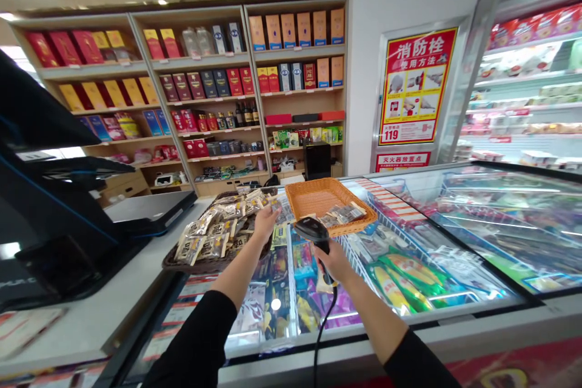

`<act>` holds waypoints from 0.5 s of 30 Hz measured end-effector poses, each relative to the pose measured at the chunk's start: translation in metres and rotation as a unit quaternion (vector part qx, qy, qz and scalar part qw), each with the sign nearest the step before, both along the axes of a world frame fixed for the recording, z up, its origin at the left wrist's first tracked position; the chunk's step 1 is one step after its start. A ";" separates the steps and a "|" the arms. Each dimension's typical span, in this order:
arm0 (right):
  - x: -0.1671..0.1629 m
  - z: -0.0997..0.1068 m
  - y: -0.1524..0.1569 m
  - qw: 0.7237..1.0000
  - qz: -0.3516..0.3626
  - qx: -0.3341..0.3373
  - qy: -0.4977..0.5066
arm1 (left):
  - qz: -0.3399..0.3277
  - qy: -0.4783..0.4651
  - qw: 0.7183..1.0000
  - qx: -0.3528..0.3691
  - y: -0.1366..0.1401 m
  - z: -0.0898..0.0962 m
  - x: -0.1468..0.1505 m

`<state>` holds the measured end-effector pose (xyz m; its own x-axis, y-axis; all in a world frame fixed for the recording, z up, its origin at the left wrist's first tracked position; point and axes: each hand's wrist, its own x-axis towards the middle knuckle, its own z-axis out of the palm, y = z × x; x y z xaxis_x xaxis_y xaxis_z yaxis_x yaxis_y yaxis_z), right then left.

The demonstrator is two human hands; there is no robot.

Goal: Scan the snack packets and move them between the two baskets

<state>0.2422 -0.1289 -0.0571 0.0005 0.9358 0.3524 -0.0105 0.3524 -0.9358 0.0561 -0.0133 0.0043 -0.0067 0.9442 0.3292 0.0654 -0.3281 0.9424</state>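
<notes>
The right hand (pixel 334 260) is wrapped around the handle of a black scanner (pixel 311 228), its cord trailing downward; the rounded head overlaps the near rim of the orange basket (pixel 313 191) in this view. Left of the orange basket, the left hand (pixel 267 222) is at the edge of a dark woven basket (pixel 207 264); I cannot tell whether its fingers grip anything. Small see-through packets (pixel 213 245) with tan panels and dark lettering are heaped in the dark basket, and a few clear, darkish packets (pixel 348 213) lie inside the orange one. Beneath the orange basket is a glass-topped freezer (pixel 491 332) of bagged goods; a white counter (pixel 131 291) stands well to its left. Behind it are wooden shelves (pixel 318 102) of boxed goods and, farther right, a red-and-yellow poster (pixel 413 88).
</notes>
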 end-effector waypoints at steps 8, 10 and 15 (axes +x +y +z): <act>-0.005 0.002 -0.001 0.997 -0.012 -0.003 -0.072 | -0.023 -0.004 1.000 0.004 -0.004 -0.001 0.002; -0.003 0.001 -0.001 0.997 -0.016 -0.003 -0.079 | -0.027 0.001 1.000 0.003 -0.002 -0.002 0.002; -0.004 -0.001 -0.001 0.998 -0.013 -0.007 -0.067 | -0.043 -0.014 0.999 0.010 0.000 -0.005 0.001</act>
